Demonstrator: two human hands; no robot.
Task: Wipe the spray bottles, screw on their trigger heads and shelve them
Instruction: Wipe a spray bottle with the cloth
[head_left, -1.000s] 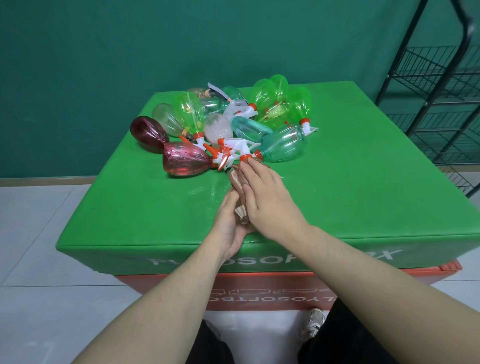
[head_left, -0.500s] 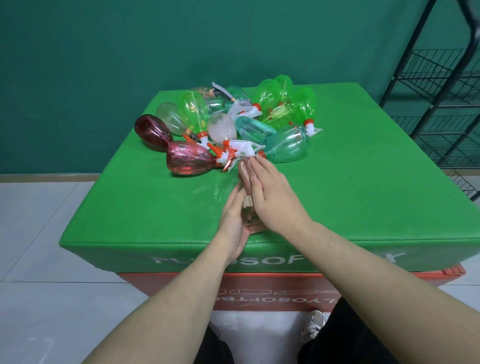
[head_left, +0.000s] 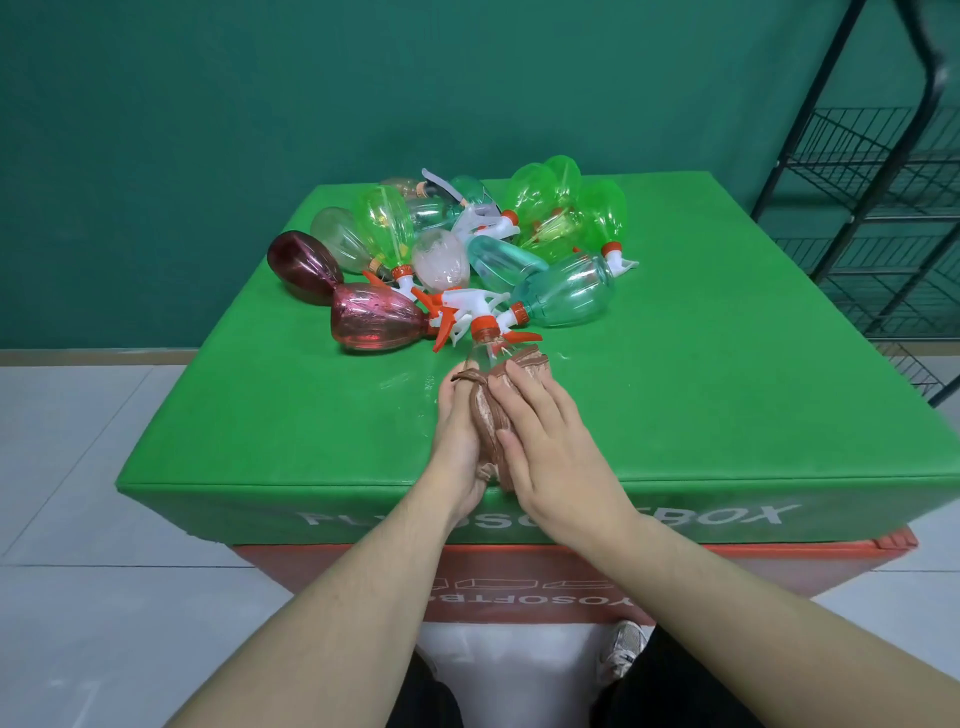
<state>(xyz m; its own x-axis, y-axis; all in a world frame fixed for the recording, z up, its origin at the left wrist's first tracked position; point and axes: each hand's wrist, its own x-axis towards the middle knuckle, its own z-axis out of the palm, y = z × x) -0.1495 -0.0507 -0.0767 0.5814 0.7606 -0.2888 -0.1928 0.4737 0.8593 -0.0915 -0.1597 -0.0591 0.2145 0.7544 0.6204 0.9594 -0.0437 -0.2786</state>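
Observation:
A clear spray bottle (head_left: 485, 349) with an orange collar lies lengthwise between my hands at the green box's front middle, neck pointing away from me. A brown cloth (head_left: 488, 415) is wrapped over its body. My left hand (head_left: 460, 447) holds the bottle from the left and underneath, with a fold of cloth over one fingertip. My right hand (head_left: 545, 436) curves over the cloth on the bottle's right side, thumb on the cloth. Most of the bottle's body is hidden by the cloth and my hands.
A pile of several green, teal, clear and red spray bottles (head_left: 566, 291) with white-and-orange trigger heads lies at the back of the green box (head_left: 727, 405). A black wire shelf rack (head_left: 883, 208) stands to the right. An orange box sits beneath the green one.
My right hand and the cloth have slid back toward me along the bottle, uncovering its neck and orange collar. My left hand keeps its hold.

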